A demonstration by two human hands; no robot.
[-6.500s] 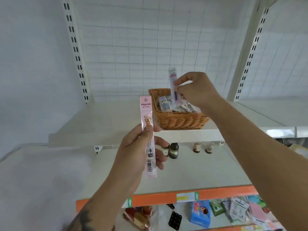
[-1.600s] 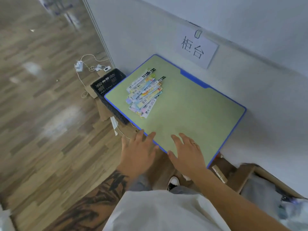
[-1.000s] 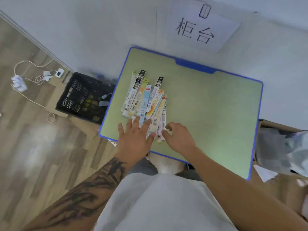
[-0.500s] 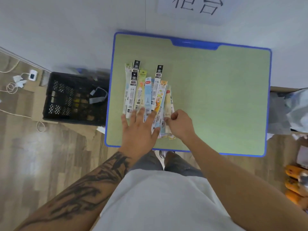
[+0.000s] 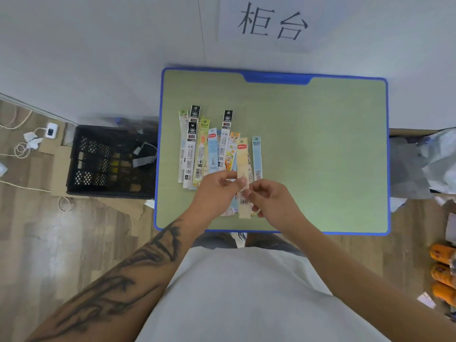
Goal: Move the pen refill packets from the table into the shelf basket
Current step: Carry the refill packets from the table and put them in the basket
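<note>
Both hands meet over the near part of the green table (image 5: 320,149), pinching 1 pale orange pen refill packet (image 5: 242,166) between them. The left hand (image 5: 217,188) holds it with thumb and curled fingers at its left edge; the right hand (image 5: 271,201) pinches it from the right, just below. The packet runs away from the hands toward the wall, its lower end poking out beneath them. The other refill packets (image 5: 204,149) lie fanned on the table just beyond and left of the left hand; the held one seems lifted off them, though that is hard to judge. A black crate (image 5: 98,161) sits on the floor further left.
</note>
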